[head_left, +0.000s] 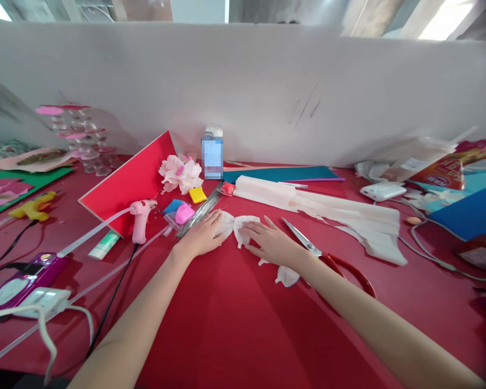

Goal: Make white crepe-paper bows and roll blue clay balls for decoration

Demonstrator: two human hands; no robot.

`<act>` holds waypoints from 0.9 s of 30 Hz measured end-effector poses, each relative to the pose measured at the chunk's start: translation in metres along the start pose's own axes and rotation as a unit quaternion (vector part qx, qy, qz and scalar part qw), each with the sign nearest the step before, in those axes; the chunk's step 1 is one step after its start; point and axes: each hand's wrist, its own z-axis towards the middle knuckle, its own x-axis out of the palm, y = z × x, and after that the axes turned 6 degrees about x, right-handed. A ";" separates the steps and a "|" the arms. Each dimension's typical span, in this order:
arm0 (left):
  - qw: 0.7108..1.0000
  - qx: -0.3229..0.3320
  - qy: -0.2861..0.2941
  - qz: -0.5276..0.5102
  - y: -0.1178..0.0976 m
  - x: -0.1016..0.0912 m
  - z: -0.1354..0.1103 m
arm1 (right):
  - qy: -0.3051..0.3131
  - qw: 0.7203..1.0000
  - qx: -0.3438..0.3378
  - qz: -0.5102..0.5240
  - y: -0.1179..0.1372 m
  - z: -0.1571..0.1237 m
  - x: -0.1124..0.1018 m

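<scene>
Pressing down on a pinched piece of white crepe paper point(243, 229), the left hand point(200, 236) and the right hand point(273, 244) lie almost flat, neither clenched. The left fingers point(216, 219) rest on the paper's left lobe, and the spread right fingers point(255, 227) rest on its right lobe. The paper sits just ahead of the person, near the middle of the table, its long axis running roughly left to right. A smaller white scrap point(287, 276) lies under the right wrist, beside red-handled scissors point(324, 254). A long pale crepe strip point(328, 208) stretches to the far right.

A red tabletop point(235, 335) carries everything, backed by a white partition point(243, 92). Toward the left are a pink glue gun point(141, 219), a bundle of thin wire point(200, 209), and a pink paper flower point(181, 174) by a tilted red board point(125, 183). Far ahead, a phone point(213, 156) stands upright, its screen blurred. On the right lie a white power bank point(383, 190) and a blue sheet point(467, 210).

A printed red package point(453, 162) leans at the far right, its writing too blurred and small to read.
</scene>
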 end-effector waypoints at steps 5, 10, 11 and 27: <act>1.000 -0.006 -0.005 0.007 0.006 -0.001 0.018 | -0.002 1.000 -0.002 0.003 -0.013 0.012 0.003; 1.000 -0.008 -0.008 0.005 0.008 -0.001 0.029 | -0.001 1.000 -0.015 -0.013 -0.018 0.021 0.003; 1.000 -0.007 -0.013 0.003 0.007 -0.002 0.028 | -0.006 1.000 -0.013 -0.015 -0.017 0.019 0.001; 0.944 -0.050 -0.195 -0.262 -0.076 0.017 -0.013 | 0.023 0.947 0.298 0.117 -0.004 -0.059 -0.015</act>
